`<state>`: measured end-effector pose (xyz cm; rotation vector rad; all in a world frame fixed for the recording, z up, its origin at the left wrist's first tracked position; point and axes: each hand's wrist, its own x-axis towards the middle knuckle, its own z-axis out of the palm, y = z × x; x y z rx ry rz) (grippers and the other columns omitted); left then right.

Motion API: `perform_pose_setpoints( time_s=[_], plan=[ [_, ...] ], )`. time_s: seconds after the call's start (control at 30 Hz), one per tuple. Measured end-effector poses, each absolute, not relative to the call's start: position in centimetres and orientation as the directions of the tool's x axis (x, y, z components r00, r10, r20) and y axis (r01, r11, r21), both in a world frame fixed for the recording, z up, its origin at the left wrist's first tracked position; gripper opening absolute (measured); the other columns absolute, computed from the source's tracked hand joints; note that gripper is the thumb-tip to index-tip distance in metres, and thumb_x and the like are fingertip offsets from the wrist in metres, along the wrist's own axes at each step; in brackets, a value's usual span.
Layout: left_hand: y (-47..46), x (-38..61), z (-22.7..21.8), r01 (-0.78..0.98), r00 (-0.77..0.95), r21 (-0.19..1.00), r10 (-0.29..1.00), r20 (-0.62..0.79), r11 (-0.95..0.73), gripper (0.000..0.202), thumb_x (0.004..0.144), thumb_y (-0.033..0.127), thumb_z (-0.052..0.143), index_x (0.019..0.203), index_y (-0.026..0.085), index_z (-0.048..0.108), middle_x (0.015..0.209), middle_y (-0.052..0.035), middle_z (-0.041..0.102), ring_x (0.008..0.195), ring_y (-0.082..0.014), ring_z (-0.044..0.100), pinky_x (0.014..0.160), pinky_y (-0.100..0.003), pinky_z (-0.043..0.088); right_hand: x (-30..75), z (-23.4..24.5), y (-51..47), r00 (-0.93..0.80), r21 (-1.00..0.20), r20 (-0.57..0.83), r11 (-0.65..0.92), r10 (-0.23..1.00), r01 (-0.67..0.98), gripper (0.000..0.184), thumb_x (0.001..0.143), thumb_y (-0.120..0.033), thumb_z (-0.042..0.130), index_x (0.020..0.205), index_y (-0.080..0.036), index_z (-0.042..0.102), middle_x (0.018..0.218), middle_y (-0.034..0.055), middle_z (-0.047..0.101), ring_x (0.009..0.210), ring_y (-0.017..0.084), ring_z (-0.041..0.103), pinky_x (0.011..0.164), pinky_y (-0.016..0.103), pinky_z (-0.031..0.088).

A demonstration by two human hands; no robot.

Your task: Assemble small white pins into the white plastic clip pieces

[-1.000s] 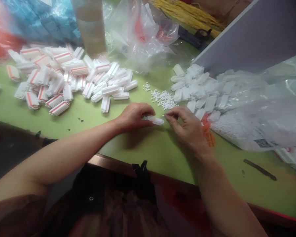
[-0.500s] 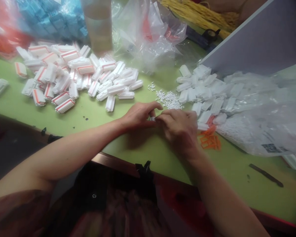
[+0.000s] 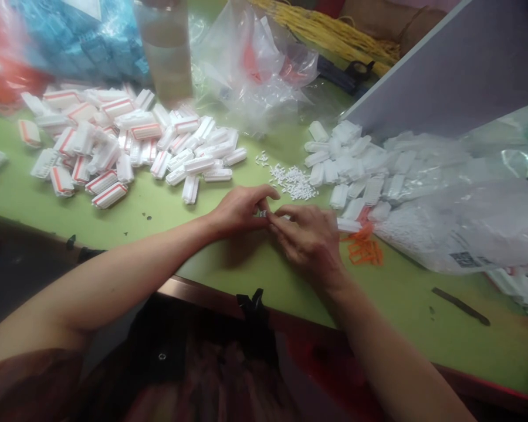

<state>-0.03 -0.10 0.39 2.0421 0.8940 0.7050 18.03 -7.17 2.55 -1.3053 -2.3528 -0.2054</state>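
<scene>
My left hand is closed around a small white plastic piece, most of it hidden by the fingers. Against that piece press the fingertips of my right hand, which is closed too; whether they pinch something small of their own cannot be made out. Just beyond both hands lies a scatter of tiny white pegs. To the right of my right hand are orange plastic clips and a heap of white plastic blocks.
A large pile of white blocks with orange strips spreads over the green table at left. Behind it stand a clear cup of liquid and a blue-filled bag. A plastic bag and a dark flat blade lie right.
The view has shifted slightly, so everything appears a little further left. The fingers of my right hand have straightened somewhat and stay against the white piece in my left hand.
</scene>
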Motion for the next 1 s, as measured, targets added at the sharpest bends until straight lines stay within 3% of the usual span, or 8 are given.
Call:
perform_pose_setpoints(
  time_s=[0.13, 0.2, 0.37, 0.57, 0.87, 1.0],
  plan=[
    [0.0, -0.1, 0.6, 0.365, 0.608, 0.829, 0.783, 0.131, -0.423, 0.043, 0.067, 0.030, 0.077, 0.104, 0.017, 0.060, 0.081, 0.0007, 0.069, 0.064, -0.0089, 0.056, 0.060, -0.020, 0.039, 20.3, 2.5, -6.1, -0.142, -0.430, 0.476, 0.370, 0.868, 0.823, 0.022, 0.092, -0.032, 0.053, 0.106, -0.027, 0.069, 0.099, 0.0039, 0.069, 0.092, 0.019, 0.062, 0.077, 0.036, 0.045],
    [0.0, -0.1, 0.8, 0.370, 0.610, 0.829, 0.783, 0.123, -0.419, 0.043, 0.066, 0.029, 0.078, 0.103, 0.017, 0.060, 0.080, 0.0005, 0.069, 0.064, -0.0091, 0.055, 0.061, -0.021, 0.039, 21.6, 2.4, -5.6, -0.008, -0.484, 0.459, 0.258, 0.888, 0.836, 0.020, 0.091, -0.033, 0.054, 0.099, -0.026, 0.070, 0.096, 0.0044, 0.069, 0.088, 0.020, 0.063, 0.075, 0.036, 0.047],
    [0.0, -0.1, 0.8, 0.368, 0.607, 0.829, 0.784, 0.130, -0.422, 0.041, 0.067, 0.028, 0.078, 0.102, 0.017, 0.061, 0.080, 0.0004, 0.069, 0.063, -0.0086, 0.053, 0.061, -0.021, 0.039, 22.3, 1.3, -4.3, -0.015, -0.382, 0.369, 0.166, 0.929, 0.909, 0.014, 0.085, -0.034, 0.061, 0.085, -0.024, 0.070, 0.087, 0.0045, 0.070, 0.080, 0.021, 0.062, 0.071, 0.037, 0.045],
    [0.0, -0.1, 0.7, 0.367, 0.605, 0.828, 0.785, 0.135, -0.425, 0.042, 0.066, 0.029, 0.079, 0.102, 0.017, 0.062, 0.080, 0.0007, 0.070, 0.062, -0.0082, 0.053, 0.061, -0.021, 0.040, 21.4, 1.0, -3.5, -0.145, -0.210, 0.399, 0.244, 0.906, 0.947, 0.012, 0.085, -0.032, 0.062, 0.083, -0.023, 0.069, 0.086, 0.0043, 0.070, 0.084, 0.021, 0.062, 0.071, 0.036, 0.039],
    [0.0, -0.1, 0.8, 0.365, 0.609, 0.826, 0.781, 0.136, -0.429, 0.039, 0.066, 0.027, 0.079, 0.100, 0.017, 0.062, 0.081, 0.0005, 0.070, 0.063, -0.0084, 0.053, 0.061, -0.021, 0.039, 22.8, 2.4, -4.9, -0.089, -0.305, 0.357, 0.207, 0.930, 0.930, 0.014, 0.088, -0.032, 0.059, 0.088, -0.023, 0.069, 0.089, 0.0040, 0.071, 0.082, 0.020, 0.063, 0.073, 0.036, 0.042],
    [-0.1, -0.1, 0.9, 0.366, 0.607, 0.834, 0.785, 0.123, -0.414, 0.039, 0.066, 0.028, 0.079, 0.100, 0.017, 0.062, 0.080, 0.0004, 0.069, 0.063, -0.0086, 0.054, 0.061, -0.021, 0.039, 22.1, 1.8, -4.7, -0.156, -0.270, 0.310, 0.245, 0.938, 0.931, 0.015, 0.088, -0.035, 0.059, 0.089, -0.024, 0.069, 0.091, 0.0029, 0.071, 0.088, 0.021, 0.063, 0.076, 0.036, 0.040]
  ],
)
